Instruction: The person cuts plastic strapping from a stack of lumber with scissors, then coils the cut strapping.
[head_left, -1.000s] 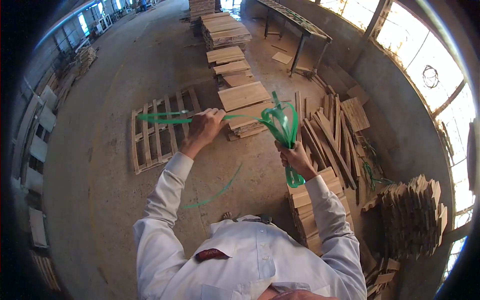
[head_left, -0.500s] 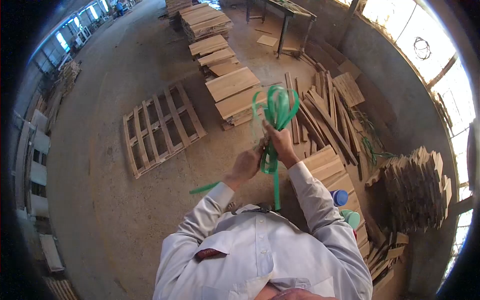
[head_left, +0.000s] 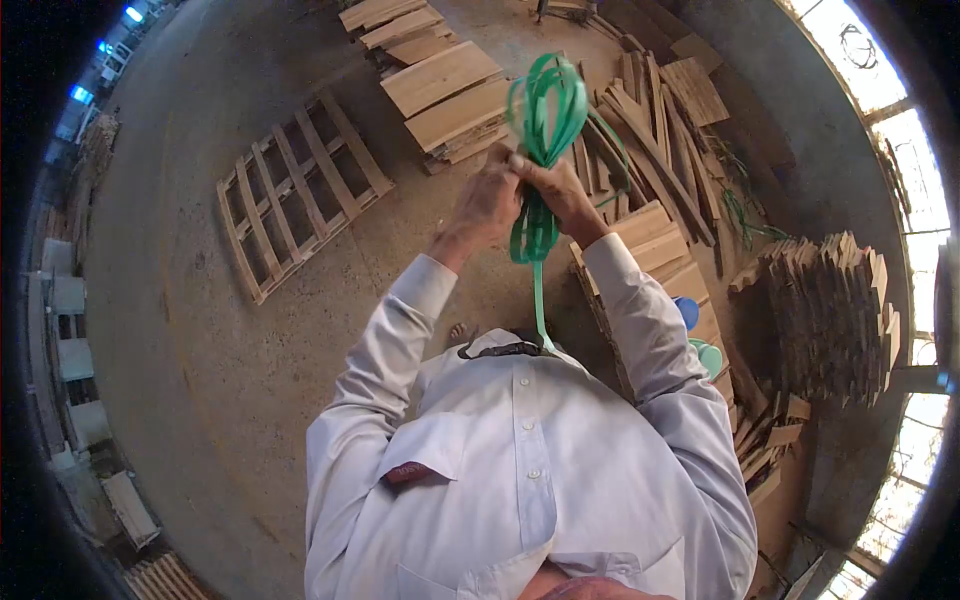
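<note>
A looped bundle of green plastic strapping point(head_left: 553, 105) is held out in front of me, pinched at its middle. My right hand point(head_left: 560, 188) is closed round that middle, with its thumb across the bands. Right beside it, my left hand point(head_left: 490, 205) is closed against the same strapping; its fingertips are partly hidden. Loops fan out above both hands, and shorter loops hang below. One loose tail drops toward my belt, and a strand curves out to the right of my right hand.
A wooden pallet point(head_left: 305, 195) lies on the concrete floor at left. Stacked boards point(head_left: 455, 95) stand ahead. Loose planks point(head_left: 655, 150) and a tall pile of wood pieces point(head_left: 825, 315) are at right. A blue container point(head_left: 687, 312) and a green one point(head_left: 708, 357) sit by the near boards.
Both hands have risen in view with the strapping. My left hand has come up close beside my right, and the tail that stuck out at left now shows on the right.
</note>
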